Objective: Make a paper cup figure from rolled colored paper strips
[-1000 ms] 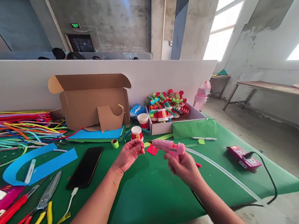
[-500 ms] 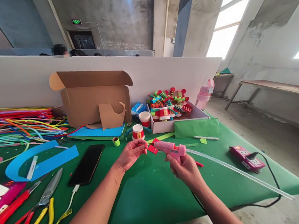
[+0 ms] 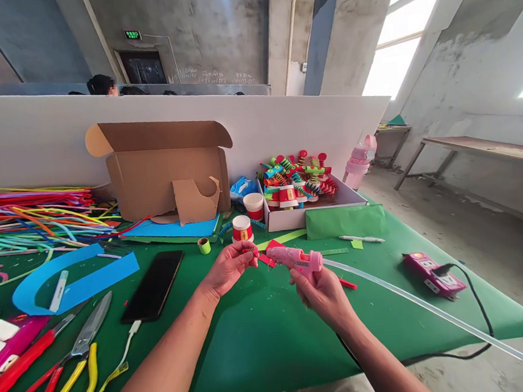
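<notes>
My right hand (image 3: 321, 291) grips a pink hot glue gun (image 3: 294, 258) by its handle, nozzle pointing left. A long clear glue stick (image 3: 417, 304) trails from its back toward the table's right edge. My left hand (image 3: 228, 267) pinches a small red piece (image 3: 253, 253) at its fingertips, held right at the gun's nozzle. Both hands hover over the green table cover (image 3: 264, 336). Just behind them stands a small paper cup with a red band (image 3: 242, 229), and a scrap of red paper (image 3: 271, 247) lies on the cover.
A black phone (image 3: 153, 285) with a cable lies left of my hands. Scissors (image 3: 79, 340) and pliers are at near left, pipe cleaners (image 3: 30, 219) at far left. An open cardboard box (image 3: 165, 174), a white box of finished crafts (image 3: 301, 198) and a pink power strip (image 3: 433, 269) are about.
Both hands have risen slightly and moved closer, so the red piece now meets the glue gun's nozzle. The glue stick's far end has swung out toward the table's right edge.
</notes>
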A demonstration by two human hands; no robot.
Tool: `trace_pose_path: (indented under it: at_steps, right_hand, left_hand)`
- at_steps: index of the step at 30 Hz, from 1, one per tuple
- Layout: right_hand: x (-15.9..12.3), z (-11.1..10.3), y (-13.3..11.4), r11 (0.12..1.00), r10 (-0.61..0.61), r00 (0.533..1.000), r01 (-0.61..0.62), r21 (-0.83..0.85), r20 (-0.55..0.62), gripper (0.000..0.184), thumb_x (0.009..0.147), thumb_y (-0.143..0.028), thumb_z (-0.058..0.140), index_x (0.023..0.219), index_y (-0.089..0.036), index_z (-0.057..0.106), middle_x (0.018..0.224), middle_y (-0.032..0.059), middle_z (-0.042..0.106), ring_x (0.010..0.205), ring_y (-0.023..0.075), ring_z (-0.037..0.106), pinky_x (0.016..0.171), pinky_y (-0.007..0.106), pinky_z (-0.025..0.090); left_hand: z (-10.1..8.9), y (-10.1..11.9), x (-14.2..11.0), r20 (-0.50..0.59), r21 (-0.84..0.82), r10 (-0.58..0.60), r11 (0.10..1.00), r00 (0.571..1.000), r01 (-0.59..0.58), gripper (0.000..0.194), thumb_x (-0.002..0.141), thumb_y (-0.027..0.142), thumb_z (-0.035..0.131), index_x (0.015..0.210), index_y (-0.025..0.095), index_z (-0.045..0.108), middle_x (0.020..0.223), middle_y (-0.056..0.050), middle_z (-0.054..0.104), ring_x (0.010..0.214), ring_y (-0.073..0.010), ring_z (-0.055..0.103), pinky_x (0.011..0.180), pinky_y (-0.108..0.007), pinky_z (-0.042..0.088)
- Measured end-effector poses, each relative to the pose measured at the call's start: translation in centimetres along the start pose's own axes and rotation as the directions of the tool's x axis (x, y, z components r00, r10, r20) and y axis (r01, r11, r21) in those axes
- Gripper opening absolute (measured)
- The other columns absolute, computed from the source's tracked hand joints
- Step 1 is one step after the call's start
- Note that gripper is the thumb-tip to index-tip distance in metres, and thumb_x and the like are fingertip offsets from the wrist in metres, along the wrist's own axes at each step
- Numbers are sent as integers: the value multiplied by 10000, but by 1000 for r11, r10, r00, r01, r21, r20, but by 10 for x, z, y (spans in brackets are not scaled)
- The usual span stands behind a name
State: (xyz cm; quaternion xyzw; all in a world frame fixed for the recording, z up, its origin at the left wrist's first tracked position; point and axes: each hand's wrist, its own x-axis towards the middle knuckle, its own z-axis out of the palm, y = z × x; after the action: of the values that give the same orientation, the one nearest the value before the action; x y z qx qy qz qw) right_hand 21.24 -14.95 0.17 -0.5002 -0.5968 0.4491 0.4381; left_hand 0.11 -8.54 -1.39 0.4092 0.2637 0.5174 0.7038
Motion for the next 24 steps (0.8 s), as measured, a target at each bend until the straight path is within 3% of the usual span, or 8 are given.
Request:
trace_pose_path:
  at_steps: [24]
  right_hand:
    - [0,-1,-1,998,-33,999,33,-48,-10,531,807,-692,562,583,-236,409,412,-44,392,401,100,344,367,239,256]
  left_hand:
    - [-1,-1,0,9,46,-6,999,1000,5,321,625,317,894,827,134,726,694,-22,670,633,-130,611,673,-279,465]
